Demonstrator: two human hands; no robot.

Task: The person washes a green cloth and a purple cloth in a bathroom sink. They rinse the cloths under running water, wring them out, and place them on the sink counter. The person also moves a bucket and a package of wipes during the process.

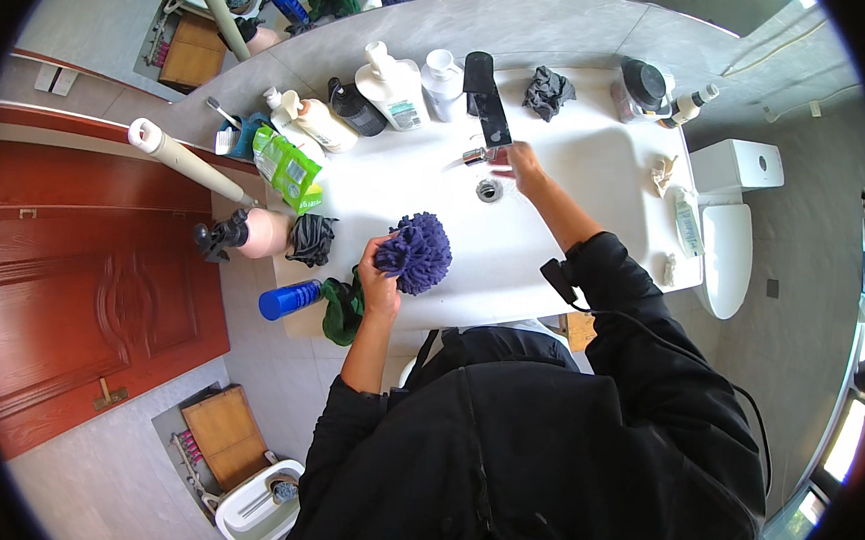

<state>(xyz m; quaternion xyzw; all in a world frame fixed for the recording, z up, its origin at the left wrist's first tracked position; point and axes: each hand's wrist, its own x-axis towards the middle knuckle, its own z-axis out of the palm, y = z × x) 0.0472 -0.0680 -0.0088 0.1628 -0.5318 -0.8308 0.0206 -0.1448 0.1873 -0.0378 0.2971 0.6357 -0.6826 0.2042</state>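
My left hand [380, 281] grips a purple chenille wash mitt or sponge [420, 254] above the front left of the white washbasin [598, 161]. Its thick, wormlike strands bunch into a ball. My right hand [521, 167], blurred, is at the end of the black faucet [493, 112], with its fingers apart and nothing seen in them. The spout partly hides that hand. A small chrome fitting [476, 156] shows beside the fingers. Below them lies the round drain [489, 190]. Left of the mitt are a dark green cloth [343, 309] and a blue-capped can [289, 300].
Pump bottles [392, 90] line the basin's back edge. A green packet [289, 170], a pink spray bottle [266, 233] and a pale pipe [191, 167] stand left. A crumpled dark cloth [548, 94], a lidded jar [638, 92] and a tube [688, 222] sit right, near the toilet [727, 253].
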